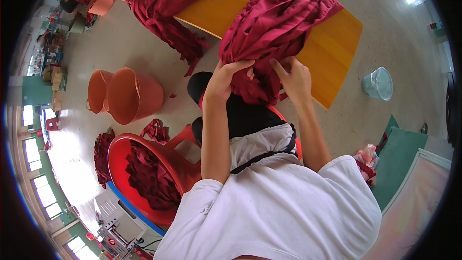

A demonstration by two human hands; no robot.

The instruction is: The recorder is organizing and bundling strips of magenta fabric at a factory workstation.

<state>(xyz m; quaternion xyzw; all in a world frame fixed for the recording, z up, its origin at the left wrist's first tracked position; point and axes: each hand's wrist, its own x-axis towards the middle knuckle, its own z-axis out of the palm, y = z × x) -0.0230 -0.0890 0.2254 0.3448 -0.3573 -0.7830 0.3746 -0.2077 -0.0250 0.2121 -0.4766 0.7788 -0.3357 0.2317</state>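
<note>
Both your left hand (221, 81) and your right hand (298, 82) are on the dark red cloth (279, 21), which lies in many folds across the yellow-brown table (332, 60) and hangs off the near edge above your black-clad lap (252, 118). Your left hand grasps the cloth at its left side, the thumb laid over the top and pointing right, the other fingers mostly hidden. Your right hand meets the cloth from the opposite side, thumb and fingers bent and touching it; you cannot tell from this view whether they pinch it tight. Between and below your hands, the end of the cloth drops in a ruffled bunch. Farther left, a second bundle (168, 7) of the same colour lies over the table, its ragged tail hanging past the edge. Beside your left arm (215, 139) is a wide red tub (120, 183) holding dark red strips (151, 175), with more scraps (103, 156) just outside it. Two orange tubs, a nearer one (134, 94) and a farther one (97, 91), stand close together on the grey floor (96, 43). To your right, a clear bin (378, 85) stands apart from the table, and nearer you are a green panel (402, 159) and a plastic bag (368, 156). You sit on a red seat (299, 148), wearing a white shirt (279, 207)
</note>
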